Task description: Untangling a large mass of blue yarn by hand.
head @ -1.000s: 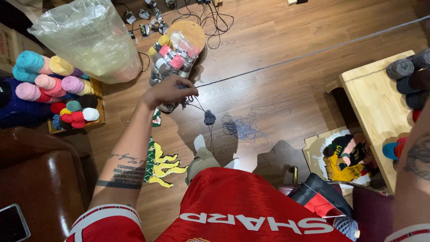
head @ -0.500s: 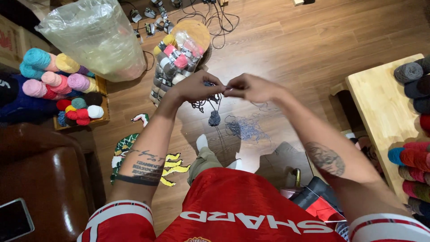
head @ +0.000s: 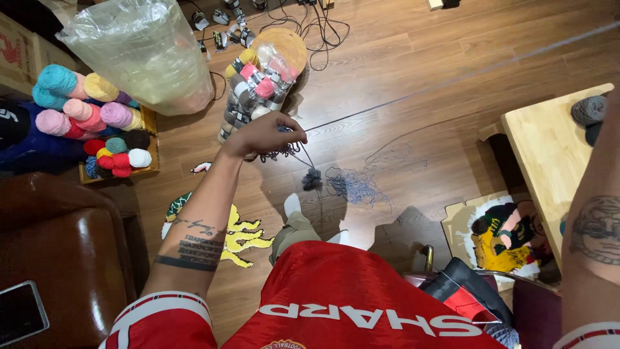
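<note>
My left hand [head: 266,134] is held out over the wooden floor, its fingers pinched on a tangle of grey-blue yarn [head: 284,150]. A taut strand [head: 413,94] runs from that hand up to the right and out of the frame's upper right. A small dark clump [head: 312,178] dangles below the hand, and loose yarn [head: 354,186] lies piled on the floor. Only my right forearm [head: 597,226] shows at the right edge; the right hand itself is out of view.
Several yarn skeins in clear wrap [head: 255,87] lie just beyond my left hand. A big clear plastic bag [head: 139,48] and a tray of coloured yarn balls [head: 84,123] sit at left. A wooden table [head: 552,161] stands at right, a brown leather seat [head: 58,252] at lower left.
My two hands were together on the yarn; now the right arm has swung far out to the right, stretching a long strand, while the left hand stays on the tangle.
</note>
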